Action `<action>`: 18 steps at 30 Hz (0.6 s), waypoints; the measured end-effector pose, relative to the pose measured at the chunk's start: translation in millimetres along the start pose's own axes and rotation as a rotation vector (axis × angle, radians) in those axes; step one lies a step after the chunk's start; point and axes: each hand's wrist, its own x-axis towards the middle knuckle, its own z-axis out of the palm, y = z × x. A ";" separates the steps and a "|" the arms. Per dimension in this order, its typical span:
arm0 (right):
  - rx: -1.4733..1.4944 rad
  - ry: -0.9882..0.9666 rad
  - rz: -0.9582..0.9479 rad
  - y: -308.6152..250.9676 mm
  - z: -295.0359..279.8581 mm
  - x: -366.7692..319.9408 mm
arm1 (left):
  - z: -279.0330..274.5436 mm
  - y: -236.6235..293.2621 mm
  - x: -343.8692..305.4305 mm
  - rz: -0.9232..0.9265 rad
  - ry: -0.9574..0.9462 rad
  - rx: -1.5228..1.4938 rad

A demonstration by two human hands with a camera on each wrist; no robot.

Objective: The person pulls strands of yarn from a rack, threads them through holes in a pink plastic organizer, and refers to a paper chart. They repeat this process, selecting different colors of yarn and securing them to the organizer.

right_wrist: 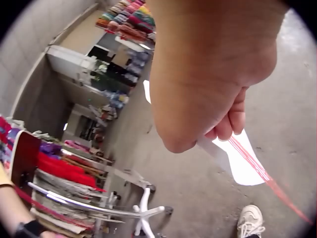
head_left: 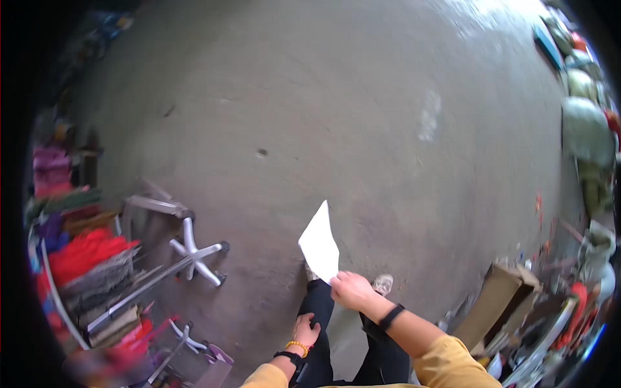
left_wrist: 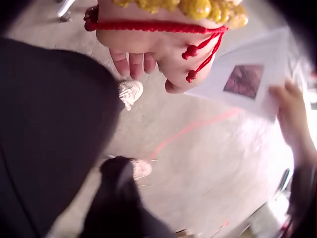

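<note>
A sheet of white paper (head_left: 319,246) hangs out in front of the person's legs, tilted and slightly bent. My right hand (head_left: 352,290) pinches it at its near corner. The left wrist view shows a dark reddish picture printed on one face of the paper (left_wrist: 232,97). In the right wrist view the fingers (right_wrist: 237,119) curl in against the sheet, and the palm hides part of it. Beside the left thigh, my left hand (head_left: 306,328) hangs loosely with nothing in it; its relaxed fingers (left_wrist: 134,64) point downward in the left wrist view.
Grey concrete floor (head_left: 362,129) stretches ahead. On the left are a metal frame with a star-shaped wheeled base (head_left: 192,251) and piles of folded cloth (head_left: 90,255). A cardboard box (head_left: 495,304) stands at the right, with sacks (head_left: 587,132) farther along that side.
</note>
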 end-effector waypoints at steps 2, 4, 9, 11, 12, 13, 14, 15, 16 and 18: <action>-0.044 -0.006 -0.086 -44.7 -54.3 -10.8 | -20.0 6.6 -3.9 -0.114 0.115 -0.357; -0.147 -0.047 -0.184 -81.9 -100.0 -18.2 | -60.2 20.2 -4.7 -0.019 0.249 -0.593; -0.338 -0.282 -0.544 -244.1 -206.4 12.8 | -230.4 54.8 -56.0 0.586 0.559 -0.386; -0.362 -0.321 -0.645 -316.7 -228.5 33.8 | -280.2 42.1 -81.1 0.687 0.507 -0.428; -0.377 -0.346 -0.686 -354.5 -238.4 41.8 | -301.7 36.7 -95.9 0.742 0.475 -0.449; -0.354 -0.364 -0.746 -393.6 -247.5 48.5 | -325.5 31.2 -112.8 0.795 0.502 -0.503; -0.325 -0.383 -0.799 -432.2 -254.4 55.4 | -351.2 25.2 -131.1 0.849 0.522 -0.551; -0.293 -0.404 -0.845 -467.1 -257.7 59.1 | -373.6 17.9 -153.0 0.905 0.536 -0.598; -0.277 -0.419 -0.877 -497.3 -259.9 66.3 | -398.5 14.1 -179.7 0.896 0.446 -0.808; -0.231 -0.450 -0.930 -546.9 -261.5 80.0 | -437.7 -4.9 -217.6 0.828 0.616 -0.848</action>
